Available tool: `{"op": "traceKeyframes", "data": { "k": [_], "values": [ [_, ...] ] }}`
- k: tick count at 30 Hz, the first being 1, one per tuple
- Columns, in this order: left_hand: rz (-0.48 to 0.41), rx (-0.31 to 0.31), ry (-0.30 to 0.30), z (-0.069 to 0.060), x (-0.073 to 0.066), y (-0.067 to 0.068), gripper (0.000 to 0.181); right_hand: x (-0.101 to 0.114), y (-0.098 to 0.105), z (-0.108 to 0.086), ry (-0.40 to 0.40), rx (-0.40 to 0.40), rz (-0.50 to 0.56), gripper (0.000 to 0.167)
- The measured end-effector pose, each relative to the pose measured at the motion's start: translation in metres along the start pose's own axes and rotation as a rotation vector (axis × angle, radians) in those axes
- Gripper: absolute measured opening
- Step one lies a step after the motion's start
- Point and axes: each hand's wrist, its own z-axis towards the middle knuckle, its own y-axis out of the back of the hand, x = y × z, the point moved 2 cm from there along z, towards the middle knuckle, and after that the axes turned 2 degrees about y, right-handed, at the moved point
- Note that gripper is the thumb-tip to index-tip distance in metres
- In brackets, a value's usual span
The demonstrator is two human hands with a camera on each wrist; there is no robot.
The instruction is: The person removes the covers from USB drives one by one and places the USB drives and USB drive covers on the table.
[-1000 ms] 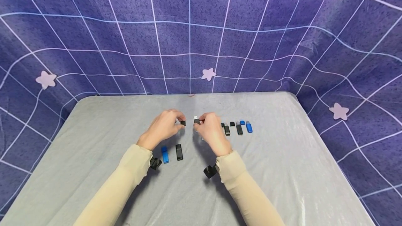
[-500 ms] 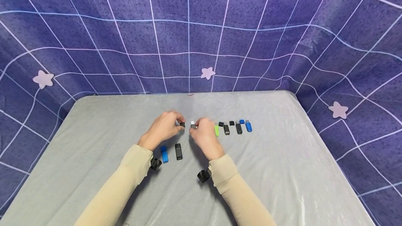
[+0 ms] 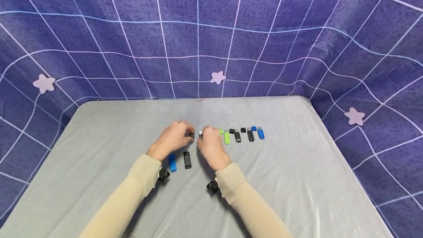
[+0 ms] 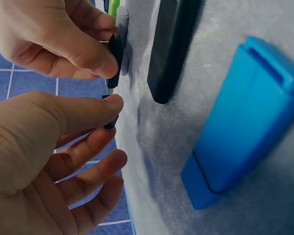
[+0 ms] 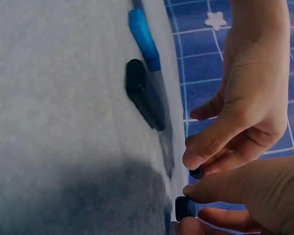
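Observation:
My left hand (image 3: 173, 139) pinches a small black cap (image 4: 110, 117) between thumb and fingertips, its other fingers loosely bent. Facing it, my right hand (image 3: 212, 148) holds a black USB stick (image 4: 116, 61) by the body, its metal plug pointing at the cap. In the left wrist view, only a narrow stretch of plug shows between stick and cap; whether they touch I cannot tell. Nearer me lie a capped blue USB stick (image 3: 173, 162) and a capped black USB stick (image 3: 187, 160).
Right of my hands stands a row of uncapped USB sticks: green (image 3: 227, 137), two black, and blue (image 3: 261, 133). Their caps lie beside them, including a green cap (image 3: 221, 131) and a blue cap (image 3: 253, 128). A purple grid-patterned cloth (image 3: 132, 39) hangs behind the grey-covered table (image 3: 290, 179).
My right hand has moved left and slightly toward me, bringing the USB stick closer to the cap. The green stick and its cap have come into view. My left hand has lowered a little.

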Motion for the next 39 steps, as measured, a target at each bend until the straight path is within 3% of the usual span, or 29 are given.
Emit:
{"op": "traceKeyframes", "data": {
  "k": [13, 21, 39],
  "values": [
    [0.029, 0.017, -0.011, 0.001, 0.006, -0.005, 0.018, 0.007, -0.008, -0.005, 0.081, 0.008, -0.1, 0.015],
    [0.026, 0.013, -0.013, 0.001, 0.007, -0.006, 0.018, 0.004, -0.009, -0.007, 0.072, -0.038, -0.106, 0.02],
    [0.053, 0.032, -0.033, 0.008, 0.004, -0.013, 0.013, 0.006, -0.016, -0.005, 0.016, -0.012, -0.06, 0.013]
  ]
}}
